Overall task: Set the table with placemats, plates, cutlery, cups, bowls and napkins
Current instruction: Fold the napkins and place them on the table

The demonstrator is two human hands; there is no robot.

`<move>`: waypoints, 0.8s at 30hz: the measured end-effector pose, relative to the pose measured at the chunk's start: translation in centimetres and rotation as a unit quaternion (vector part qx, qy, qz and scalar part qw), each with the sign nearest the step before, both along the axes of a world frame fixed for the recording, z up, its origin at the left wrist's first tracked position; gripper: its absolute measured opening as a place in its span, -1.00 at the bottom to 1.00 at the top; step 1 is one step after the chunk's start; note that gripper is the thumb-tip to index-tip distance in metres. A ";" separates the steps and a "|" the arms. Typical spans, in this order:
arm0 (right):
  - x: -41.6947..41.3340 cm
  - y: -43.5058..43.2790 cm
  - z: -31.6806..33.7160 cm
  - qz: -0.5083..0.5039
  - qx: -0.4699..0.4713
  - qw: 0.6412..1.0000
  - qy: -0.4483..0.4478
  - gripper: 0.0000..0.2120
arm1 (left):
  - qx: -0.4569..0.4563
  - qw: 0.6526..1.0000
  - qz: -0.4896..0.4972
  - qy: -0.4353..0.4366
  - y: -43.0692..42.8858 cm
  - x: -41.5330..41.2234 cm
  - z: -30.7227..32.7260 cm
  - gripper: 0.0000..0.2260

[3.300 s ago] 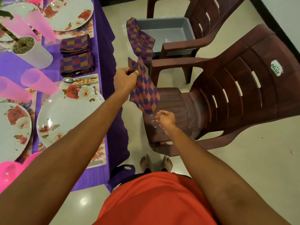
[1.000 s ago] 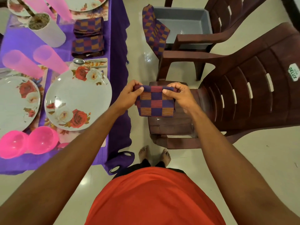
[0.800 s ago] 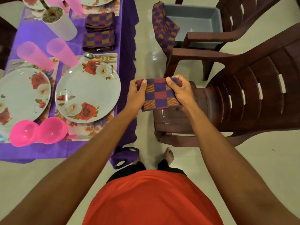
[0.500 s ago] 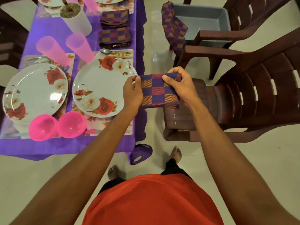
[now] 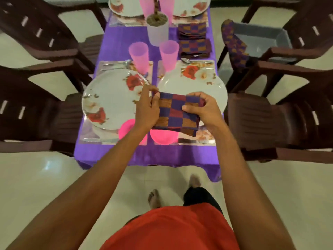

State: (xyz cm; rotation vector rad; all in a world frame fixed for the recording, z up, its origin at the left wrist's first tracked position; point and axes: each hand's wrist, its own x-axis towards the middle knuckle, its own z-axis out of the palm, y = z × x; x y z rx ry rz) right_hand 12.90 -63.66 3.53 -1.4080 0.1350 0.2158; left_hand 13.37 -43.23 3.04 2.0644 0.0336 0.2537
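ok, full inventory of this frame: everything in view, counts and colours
purple-clothed table: 1, purple, centre
white floral plates: 4, white with red flowers, two near, two far
translucent pink tumblers: 4, pale pink, two behind near plates, two far
bright pink plastic bowls: 2, hot pink, near edge
floral placemats: count unclear, under plates
metal spoon: 1, silver, behind near right plate
white cylindrical pot: 1, white, table centre
stacked checked napkins: 2 piles, purple-orange, table's right edge
draped checked napkin: 1, on tub's edge
grey plastic tub: 1, grey, far right chair
dark brown plastic armchairs: 4, two per side
folded checked cloth napkin: 1, held over near plates
left hand, right hand: grip that napkin's ends
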 end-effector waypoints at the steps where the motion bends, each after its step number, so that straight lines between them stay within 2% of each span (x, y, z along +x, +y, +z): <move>1: -0.1 1.7 -0.2 -0.012 0.026 1.000 0.012 -0.61 | 0.018 1.000 -0.008 -0.014 1.5 -0.2 0.2 -0.87; 4: 0.1 6.4 -0.4 -0.045 0.120 0.990 0.058 -0.56 | 0.048 0.998 -0.023 -0.040 5.2 0.2 0.7 -0.84; 6: 0.9 9.0 -0.6 -0.032 0.132 0.989 0.063 -0.46 | 0.044 0.998 -0.010 -0.034 7.3 1.1 0.7 -0.82; 10: 3.0 13.1 -1.1 0.047 0.009 0.998 -0.031 -0.25 | -0.005 0.999 0.047 0.007 12.2 3.1 0.4 -0.83; 13: 4.9 16.2 -0.8 0.057 -0.083 0.990 -0.100 -0.40 | -0.136 0.983 0.034 0.115 15.7 4.2 0.8 -0.90; 16: 6.7 18.5 -0.5 0.062 -0.096 0.990 -0.087 -0.57 | -0.244 0.945 -0.048 0.212 18.0 4.6 1.7 -0.77; 20: 9.7 20.5 -0.8 0.082 -0.126 0.985 -0.081 -0.61 | -0.222 0.948 -0.059 0.220 21.2 7.2 1.2 -0.67; 24: 12.0 23.9 -1.5 0.103 -0.132 0.985 -0.044 -0.29 | -0.227 0.945 -0.063 0.227 24.6 11.1 0.0 -0.59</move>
